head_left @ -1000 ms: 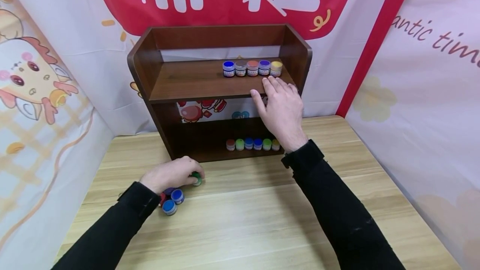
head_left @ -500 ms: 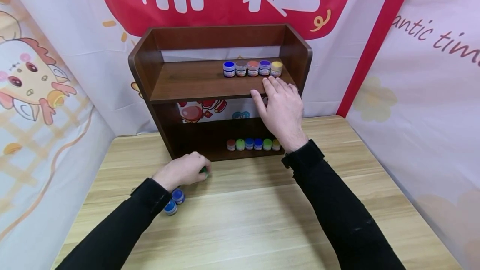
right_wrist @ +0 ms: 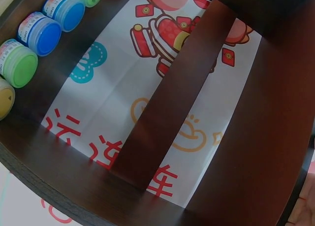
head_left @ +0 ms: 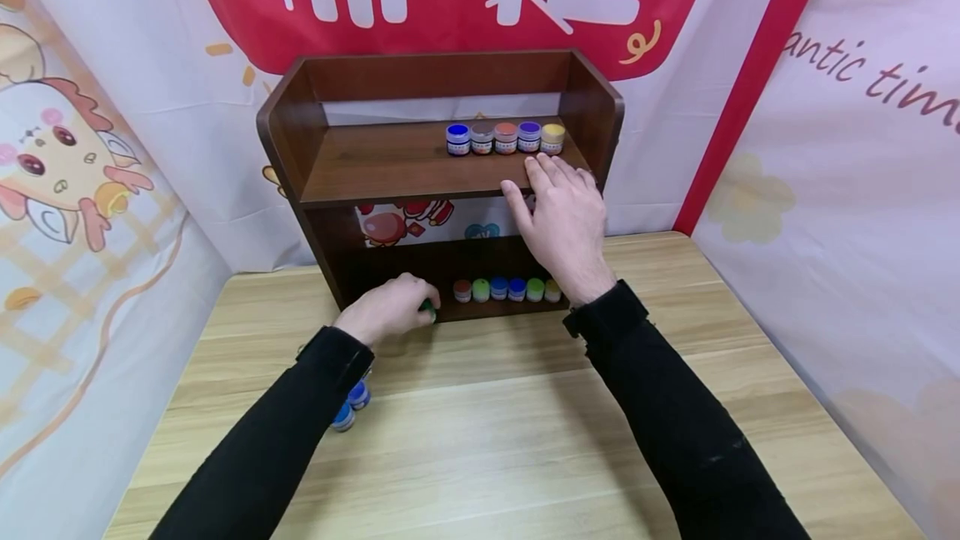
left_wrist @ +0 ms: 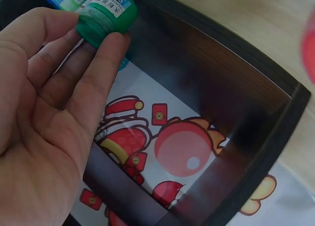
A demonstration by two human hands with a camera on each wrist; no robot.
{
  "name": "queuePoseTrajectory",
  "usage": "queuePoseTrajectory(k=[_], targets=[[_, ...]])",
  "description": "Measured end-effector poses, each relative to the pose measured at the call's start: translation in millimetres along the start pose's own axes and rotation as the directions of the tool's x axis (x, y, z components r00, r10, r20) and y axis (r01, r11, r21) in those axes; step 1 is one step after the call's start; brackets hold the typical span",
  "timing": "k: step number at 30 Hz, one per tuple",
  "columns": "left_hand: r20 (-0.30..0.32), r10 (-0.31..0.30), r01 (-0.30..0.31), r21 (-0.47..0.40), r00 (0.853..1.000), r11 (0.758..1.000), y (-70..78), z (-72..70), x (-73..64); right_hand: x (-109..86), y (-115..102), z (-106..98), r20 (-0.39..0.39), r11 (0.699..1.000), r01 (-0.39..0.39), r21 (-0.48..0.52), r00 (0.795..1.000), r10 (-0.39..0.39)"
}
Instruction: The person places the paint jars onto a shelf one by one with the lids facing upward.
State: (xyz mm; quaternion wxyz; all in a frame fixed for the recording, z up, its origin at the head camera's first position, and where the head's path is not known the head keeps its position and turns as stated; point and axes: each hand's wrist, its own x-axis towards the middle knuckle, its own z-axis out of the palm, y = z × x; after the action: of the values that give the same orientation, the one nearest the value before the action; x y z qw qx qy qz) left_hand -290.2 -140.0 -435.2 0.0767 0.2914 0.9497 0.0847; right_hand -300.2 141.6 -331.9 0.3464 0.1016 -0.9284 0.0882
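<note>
My left hand [head_left: 393, 307] pinches a green paint jar [left_wrist: 107, 16] between thumb and fingers, at the front edge of the brown shelf's [head_left: 390, 161] lower level. To the right of that jar, a row of several paint jars [head_left: 498, 289] lines the lower level. My right hand [head_left: 564, 223] rests its fingers on the upper board's front edge, just below the yellow-lidded jar [head_left: 552, 138]; it holds nothing. In the right wrist view only a bit of the right hand's fingers [right_wrist: 300, 206] shows at the edge.
Several jars stand in a row on the upper board, the blue-lidded jar [head_left: 458, 139] leftmost. Blue-lidded jars [head_left: 358, 395] sit on the wooden table [head_left: 480, 432], partly behind the left sleeve. Printed cloth [head_left: 840, 190] encloses the table's back and sides.
My left hand has carried the green jar right and away from me, from the table near the loose jars to the lower shelf's front edge. The right hand has stayed in place.
</note>
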Motion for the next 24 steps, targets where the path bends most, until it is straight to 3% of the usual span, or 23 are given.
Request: queuePoseTrajectory(k=[12, 18, 24], targets=[[0.014, -0.048, 0.049, -0.046, 0.999, 0.998, -10.1, 2.2, 35.9, -0.3, -0.2, 0.0, -0.006, 1.0, 0.002, 0.007, 1.0, -0.002], [0.005, -0.092, 0.092, -0.075, 0.996, 0.993, -12.3, 10.6, 45.9, -0.4, 0.3, -0.6, -0.008, 1.0, 0.001, 0.009, 1.0, -0.001], [-0.012, -0.098, 0.096, -0.085, 0.995, 0.992, -7.0, 17.4, 52.0, -1.3, 0.8, -0.9, -0.011, 1.0, 0.001, 0.012, 1.0, 0.0]])
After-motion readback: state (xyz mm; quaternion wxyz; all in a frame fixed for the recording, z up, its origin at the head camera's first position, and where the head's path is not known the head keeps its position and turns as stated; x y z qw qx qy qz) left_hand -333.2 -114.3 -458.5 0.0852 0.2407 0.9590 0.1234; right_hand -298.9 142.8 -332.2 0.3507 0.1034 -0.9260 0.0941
